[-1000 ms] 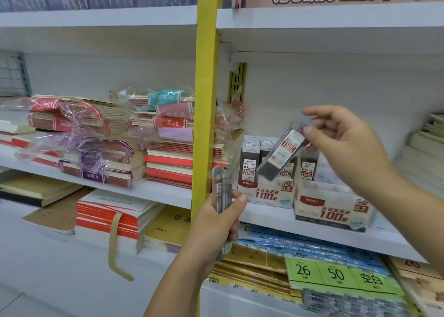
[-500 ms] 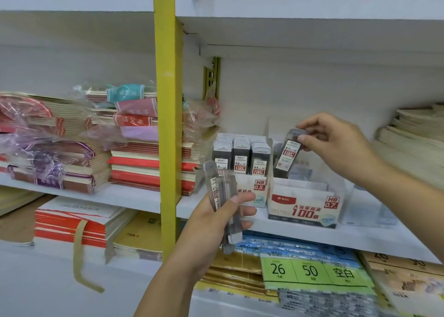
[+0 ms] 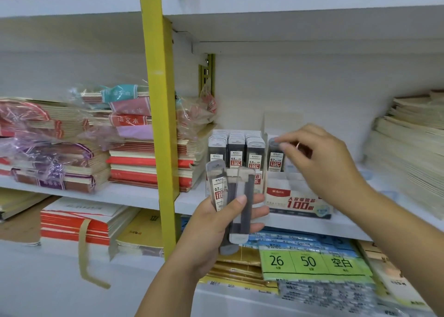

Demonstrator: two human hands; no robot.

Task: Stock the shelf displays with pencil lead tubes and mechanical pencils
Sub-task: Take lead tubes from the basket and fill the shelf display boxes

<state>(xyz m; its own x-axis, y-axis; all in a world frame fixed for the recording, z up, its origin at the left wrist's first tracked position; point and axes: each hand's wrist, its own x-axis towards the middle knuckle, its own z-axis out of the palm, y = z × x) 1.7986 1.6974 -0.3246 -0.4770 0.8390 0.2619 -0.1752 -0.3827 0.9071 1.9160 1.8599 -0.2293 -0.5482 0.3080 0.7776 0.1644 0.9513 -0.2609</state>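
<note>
My left hand (image 3: 216,230) grips a fan of several clear pencil lead tubes (image 3: 230,196) in front of the shelf edge. My right hand (image 3: 319,163) pinches the top of one 0.7 lead tube (image 3: 275,158), which stands upright in the white 0.7 display box (image 3: 298,201) on the middle shelf. To the left of it, a 0.5 display box is packed with rows of lead tubes (image 3: 236,148). No mechanical pencils are visible.
A yellow upright post (image 3: 158,124) divides the shelves. Wrapped stacks of exercise books (image 3: 134,148) lie left of the boxes, paper stacks (image 3: 408,148) on the right. Green and blue label packs (image 3: 310,261) fill the shelf below.
My right hand has carried the tilted lead tube down and stood it upright in the 0.7 box. My left hand has kept its hold on the tubes; the view shifted right.
</note>
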